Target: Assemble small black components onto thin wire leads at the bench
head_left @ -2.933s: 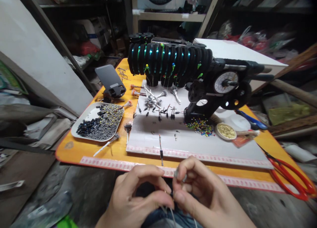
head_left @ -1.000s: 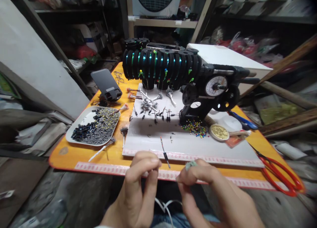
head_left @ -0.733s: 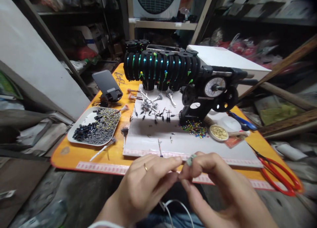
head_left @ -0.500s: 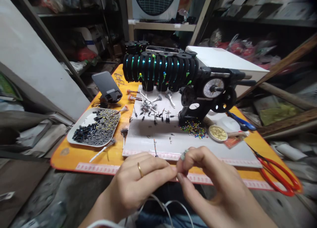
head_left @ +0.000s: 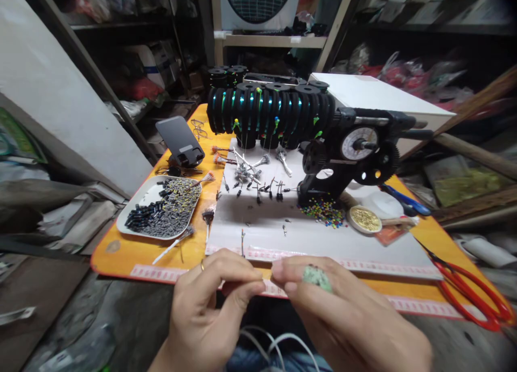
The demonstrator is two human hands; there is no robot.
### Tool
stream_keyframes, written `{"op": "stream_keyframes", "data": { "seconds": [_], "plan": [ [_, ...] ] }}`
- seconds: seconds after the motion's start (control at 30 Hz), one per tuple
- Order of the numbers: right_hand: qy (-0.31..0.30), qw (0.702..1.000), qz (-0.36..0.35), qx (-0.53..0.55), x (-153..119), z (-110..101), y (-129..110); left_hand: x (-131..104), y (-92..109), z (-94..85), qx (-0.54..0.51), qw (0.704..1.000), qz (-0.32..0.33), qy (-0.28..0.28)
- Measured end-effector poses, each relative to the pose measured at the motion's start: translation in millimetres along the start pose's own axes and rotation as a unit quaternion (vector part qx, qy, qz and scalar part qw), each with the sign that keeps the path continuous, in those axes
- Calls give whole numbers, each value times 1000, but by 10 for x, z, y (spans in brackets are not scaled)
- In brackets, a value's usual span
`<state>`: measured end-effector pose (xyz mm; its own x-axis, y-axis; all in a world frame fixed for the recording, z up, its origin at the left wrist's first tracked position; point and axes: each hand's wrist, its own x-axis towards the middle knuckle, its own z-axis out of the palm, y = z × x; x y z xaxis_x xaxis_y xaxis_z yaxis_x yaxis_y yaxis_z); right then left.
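Note:
My left hand (head_left: pixel 212 302), with a gold ring, is closed with thumb and index fingertip pinched near the table's front edge. Just right of it, my right hand (head_left: pixel 343 302) is also closed, its fingertips pointing at the left ones across a small gap. A speckled green piece (head_left: pixel 316 278) shows at the right hand's fingers. Whatever is between either set of fingertips is too small to make out. Behind the hands lies a white board (head_left: pixel 315 240), with a thin orange and dark piece (head_left: pixel 243 243) near its front edge and small black parts (head_left: pixel 278 191) farther back.
A white tray (head_left: pixel 151 186) of small grey and black parts is at left. A black machine (head_left: pixel 343 156) with spools stands behind. Coloured beads (head_left: pixel 323 211), a dish of gold pieces (head_left: pixel 364 219) and red scissors (head_left: pixel 464 291) are at right. A phone (head_left: pixel 180 140) leans at back left.
My hands have moved apart from touching, leaving a small gap. My left hand has turned so its thumb shows, and my right hand has turned over, showing more of the green piece.

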<state>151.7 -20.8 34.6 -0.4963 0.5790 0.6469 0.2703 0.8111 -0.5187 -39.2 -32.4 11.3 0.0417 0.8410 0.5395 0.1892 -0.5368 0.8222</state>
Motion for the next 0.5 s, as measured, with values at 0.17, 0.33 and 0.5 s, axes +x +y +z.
{"op": "stream_keyframes", "data": {
  "seconds": [0.17, 0.33, 0.5],
  "plan": [
    [-34, 994, 19, -99, 3, -21, 41, -6, 9, -25, 9, 1000, 7, -11],
    [2, 995, 50, -86, 77, 38, 49, 0, 23, -64, 24, 999, 14, -17],
    [29, 996, 54, -68, 47, 22, 26, 28, -23, -92, 50, 998, 27, -31]
  ]
}}
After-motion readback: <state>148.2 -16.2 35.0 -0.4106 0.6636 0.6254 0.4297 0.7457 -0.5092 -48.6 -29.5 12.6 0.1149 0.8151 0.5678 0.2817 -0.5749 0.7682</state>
